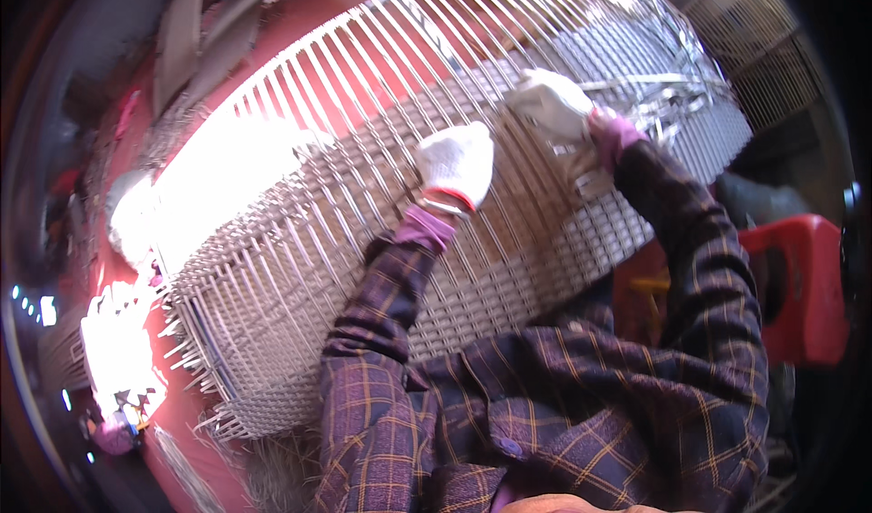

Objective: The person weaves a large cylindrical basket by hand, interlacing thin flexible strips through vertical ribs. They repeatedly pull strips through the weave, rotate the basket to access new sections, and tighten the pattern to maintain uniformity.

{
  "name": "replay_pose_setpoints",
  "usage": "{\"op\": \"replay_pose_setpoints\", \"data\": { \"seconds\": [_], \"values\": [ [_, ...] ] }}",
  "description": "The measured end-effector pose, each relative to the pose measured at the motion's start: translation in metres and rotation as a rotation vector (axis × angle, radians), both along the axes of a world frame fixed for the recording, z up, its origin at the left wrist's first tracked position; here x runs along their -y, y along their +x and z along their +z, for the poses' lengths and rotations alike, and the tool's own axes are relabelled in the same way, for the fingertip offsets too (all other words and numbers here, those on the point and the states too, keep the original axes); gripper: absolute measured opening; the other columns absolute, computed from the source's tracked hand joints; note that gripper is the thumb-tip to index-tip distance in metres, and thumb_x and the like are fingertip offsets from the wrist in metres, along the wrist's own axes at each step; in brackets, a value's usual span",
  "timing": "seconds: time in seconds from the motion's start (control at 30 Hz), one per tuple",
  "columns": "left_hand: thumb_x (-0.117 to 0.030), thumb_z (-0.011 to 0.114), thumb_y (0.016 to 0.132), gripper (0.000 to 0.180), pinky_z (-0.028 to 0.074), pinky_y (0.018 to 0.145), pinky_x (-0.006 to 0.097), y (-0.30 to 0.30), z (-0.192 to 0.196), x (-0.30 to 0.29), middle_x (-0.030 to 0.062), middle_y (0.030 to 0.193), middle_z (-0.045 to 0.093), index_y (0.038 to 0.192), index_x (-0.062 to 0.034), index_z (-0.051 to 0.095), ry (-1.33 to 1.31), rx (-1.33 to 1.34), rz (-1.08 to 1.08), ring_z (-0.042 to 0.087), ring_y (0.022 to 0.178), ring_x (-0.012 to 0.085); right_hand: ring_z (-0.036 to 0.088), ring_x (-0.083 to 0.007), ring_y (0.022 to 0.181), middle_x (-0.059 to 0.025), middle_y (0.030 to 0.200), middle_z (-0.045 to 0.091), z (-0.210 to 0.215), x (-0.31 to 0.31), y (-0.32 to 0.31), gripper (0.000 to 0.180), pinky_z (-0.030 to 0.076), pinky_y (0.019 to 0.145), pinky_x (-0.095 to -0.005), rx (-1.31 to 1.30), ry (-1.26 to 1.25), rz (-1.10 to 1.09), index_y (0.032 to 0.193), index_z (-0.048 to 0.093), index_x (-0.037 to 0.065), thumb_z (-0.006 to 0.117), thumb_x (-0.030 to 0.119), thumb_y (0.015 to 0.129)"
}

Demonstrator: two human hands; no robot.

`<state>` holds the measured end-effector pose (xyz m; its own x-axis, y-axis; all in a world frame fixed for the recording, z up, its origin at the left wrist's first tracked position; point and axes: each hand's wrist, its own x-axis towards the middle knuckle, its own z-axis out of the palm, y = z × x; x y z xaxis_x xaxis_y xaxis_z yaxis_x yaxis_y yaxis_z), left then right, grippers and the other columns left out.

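Two checked sleeves are reaching out from the person's body; a red plastic seat is standing off to the right; just past the sleeves, the big grey woven frame is lying in front of the person, right under both hands, and its close weave is giving way to bare rods farther off; to be doing this well, I think the hands should be going slowly, pressing each strip flat and snug, and leaving the rods straight and evenly spaced; the left hand, in a white glove with a red hem, is resting low over the rods near the middle, its back facing up; its fingers are hiding underneath, so I cannot tell if it is pinching anything; a bit farther, the right hand is pointing to the left from a bent arm, and its glove is looking greyer; I cannot tell how tight its grip is either; beside that wrist, loose shiny strips are lying on the weave; past the frame, a red floor is showing.
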<state>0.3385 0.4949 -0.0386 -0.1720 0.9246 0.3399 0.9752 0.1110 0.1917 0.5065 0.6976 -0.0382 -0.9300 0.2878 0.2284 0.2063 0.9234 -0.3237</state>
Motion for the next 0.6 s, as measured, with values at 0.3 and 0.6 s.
{"op": "replay_pose_setpoints", "data": {
  "seconds": [0.3, 0.6],
  "values": [
    [-0.024, 0.065, 0.091, 0.018, 0.057, 0.06, 0.05, 0.006, 0.0, -0.022, 0.0119, 0.072, 0.073, 0.083, -0.0123, 0.075, -0.106, -0.04, 0.102, 0.075, 0.069, 0.0337, 0.068, -0.0397, 0.088, -0.0185, 0.099, 0.068, 0.011, -0.004, -0.01, 0.011, 0.055, 0.08, -0.0522, 0.001, -0.047, 0.028, 0.087, 0.074, 0.004, 0.069, 0.014, 0.09],
    [-0.02, 0.078, 0.09, 0.01, 0.059, 0.066, 0.045, 0.009, 0.021, -0.004, 0.0108, 0.078, 0.075, 0.09, -0.0104, 0.076, 0.252, 0.209, 0.14, 0.075, 0.071, 0.0318, 0.07, -0.0424, 0.094, -0.019, 0.097, 0.069, 0.013, 0.007, -0.012, 0.017, 0.057, 0.082, -0.0538, -0.001, 0.001, -0.074, 0.083, 0.072, 0.003, 0.068, 0.019, 0.088]
  ]
}}
